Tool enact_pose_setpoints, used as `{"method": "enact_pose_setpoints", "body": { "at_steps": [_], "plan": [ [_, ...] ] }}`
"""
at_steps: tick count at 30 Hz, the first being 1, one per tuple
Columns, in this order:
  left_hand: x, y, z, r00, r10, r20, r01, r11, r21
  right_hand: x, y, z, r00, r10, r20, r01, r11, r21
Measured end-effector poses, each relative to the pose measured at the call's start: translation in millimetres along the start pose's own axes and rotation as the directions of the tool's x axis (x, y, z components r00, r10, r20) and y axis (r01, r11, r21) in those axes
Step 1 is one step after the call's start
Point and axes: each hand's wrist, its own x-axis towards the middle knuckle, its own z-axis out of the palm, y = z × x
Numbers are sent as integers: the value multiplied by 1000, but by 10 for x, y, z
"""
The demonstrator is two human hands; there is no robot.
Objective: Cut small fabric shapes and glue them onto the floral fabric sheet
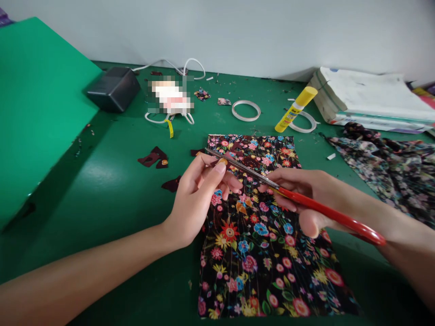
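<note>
Black floral fabric lies flat on the green table. Above its upper part, my right hand holds red-handled scissors, whose blades point up and to the left. My left hand pinches a small dark piece with an orange patch between thumb and fingers, right beside the blades. The blades look nearly closed. Dark maroon scraps lie left of my left hand, and another scrap is close to its knuckles.
A yellow glue stick leans on a tape roll; another roll lies nearby. Books and crumpled floral cloth are at right. A black box, green board and blurred device with white cable stand left.
</note>
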Motion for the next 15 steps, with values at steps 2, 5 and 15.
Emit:
{"method": "enact_pose_setpoints", "body": {
  "at_steps": [2, 5, 15],
  "plan": [
    [2, 1, -1, 1000, 2, 13, -2, 1000, -9, 8, 5, -8, 1000, -4, 4, 4, 1000, 14],
    [5, 0, -3, 1000, 5, 16, -5, 1000, -8, 19, 22, -23, 999, -39, 15, 39, 999, 1],
    [-3, -2, -2, 1000, 14, -8, -14, 1000, -17, 36, 37, -19, 999, -43, 21, 42, 998, 55]
  ]
}}
